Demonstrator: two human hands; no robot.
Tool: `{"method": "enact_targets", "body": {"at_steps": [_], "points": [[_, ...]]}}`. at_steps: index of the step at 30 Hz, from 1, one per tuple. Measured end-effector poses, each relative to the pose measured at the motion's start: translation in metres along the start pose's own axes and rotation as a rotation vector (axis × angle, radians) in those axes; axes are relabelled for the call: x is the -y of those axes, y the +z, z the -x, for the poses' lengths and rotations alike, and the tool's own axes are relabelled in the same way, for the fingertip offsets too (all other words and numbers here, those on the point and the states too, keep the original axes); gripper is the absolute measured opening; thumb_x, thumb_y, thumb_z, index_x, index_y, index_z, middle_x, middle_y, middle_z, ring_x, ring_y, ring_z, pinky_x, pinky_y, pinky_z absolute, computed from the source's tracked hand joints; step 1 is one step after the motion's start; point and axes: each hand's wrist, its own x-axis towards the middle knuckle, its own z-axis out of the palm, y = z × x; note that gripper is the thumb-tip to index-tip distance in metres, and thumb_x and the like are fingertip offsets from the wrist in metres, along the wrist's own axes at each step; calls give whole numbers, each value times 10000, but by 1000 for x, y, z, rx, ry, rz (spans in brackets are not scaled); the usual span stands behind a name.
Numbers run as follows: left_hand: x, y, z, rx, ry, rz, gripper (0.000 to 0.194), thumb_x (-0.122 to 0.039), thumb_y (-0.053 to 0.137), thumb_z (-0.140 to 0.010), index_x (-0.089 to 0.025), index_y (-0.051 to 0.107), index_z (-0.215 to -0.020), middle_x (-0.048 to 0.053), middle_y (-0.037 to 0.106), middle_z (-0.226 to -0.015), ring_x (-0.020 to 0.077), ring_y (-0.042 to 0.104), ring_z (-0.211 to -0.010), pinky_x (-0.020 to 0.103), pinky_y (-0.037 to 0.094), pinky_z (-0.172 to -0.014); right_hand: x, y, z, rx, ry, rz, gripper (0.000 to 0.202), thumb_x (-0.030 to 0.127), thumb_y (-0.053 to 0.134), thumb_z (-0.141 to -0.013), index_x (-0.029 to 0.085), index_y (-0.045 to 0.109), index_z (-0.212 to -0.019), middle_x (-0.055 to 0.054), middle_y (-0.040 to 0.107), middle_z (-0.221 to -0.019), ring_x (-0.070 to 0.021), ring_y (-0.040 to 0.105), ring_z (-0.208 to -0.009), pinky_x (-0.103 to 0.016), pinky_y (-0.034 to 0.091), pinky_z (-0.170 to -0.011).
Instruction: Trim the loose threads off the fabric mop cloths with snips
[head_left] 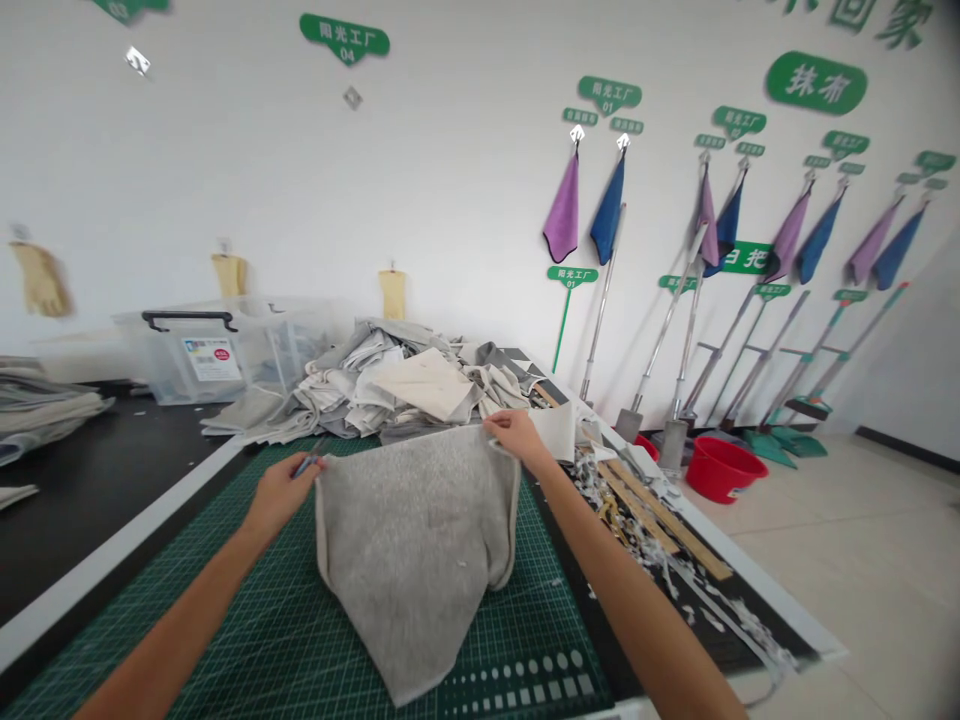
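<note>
A grey piece of fabric (412, 540) with curled side edges hangs between my two hands, its pointed lower end over the green cutting mat (247, 590). My left hand (281, 490) pinches its upper left corner and also has a small dark tool (306, 464) between the fingers, whose kind I cannot make out. At the upper right corner, my right hand (516, 435) is closed on the fabric. Just behind it rises a heap of grey and off-white fabric pieces (420, 385).
A clear plastic box (202, 350) with a black handle stands at the back left. More folded fabric (45, 405) lies at the far left. Wooden strips (667, 515) and scraps cover the table's right side. A red bucket (724, 470) and mops stand on the floor beyond.
</note>
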Motion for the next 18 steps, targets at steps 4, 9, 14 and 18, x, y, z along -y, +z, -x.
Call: {"method": "enact_targets", "body": {"at_steps": [4,9,14,18], "points": [[33,10,2,244,-44,-271,344,-495,518,-797,-213,704,-857,17,696,-819,230,621,-814,260,440,-698,-29,18,20,-76,-31,99,273,304,584,-802,174,699,-1013,-108,694,-1006,-237,609,-925,-395,419,-904],[23,11,35,297,61,-193,429,-495,466,-864,-221,660,-1130,23,683,-1126,252,599,-1067,303,429,-911,-37,30,73,49,-118,180,317,272,590,-802,196,681,-1095,-94,663,-1128,-248,578,-1065,-385,368,-1003],[-29,23,104,604,245,-296,347,-491,516,-846,-322,675,-1104,13,708,-1040,229,644,-947,320,470,-869,-36,28,124,321,-154,262,481,321,707,-716,234,642,-1186,-83,570,-1302,-285,502,-1209,-405,322,-1074],[-37,23,159,660,306,-345,441,-508,637,-757,-386,619,-1180,15,690,-1097,248,640,-990,346,491,-878,-45,20,161,148,6,143,537,339,684,-732,244,585,-1252,-96,534,-1323,-286,507,-1195,-420,406,-1007]]}}
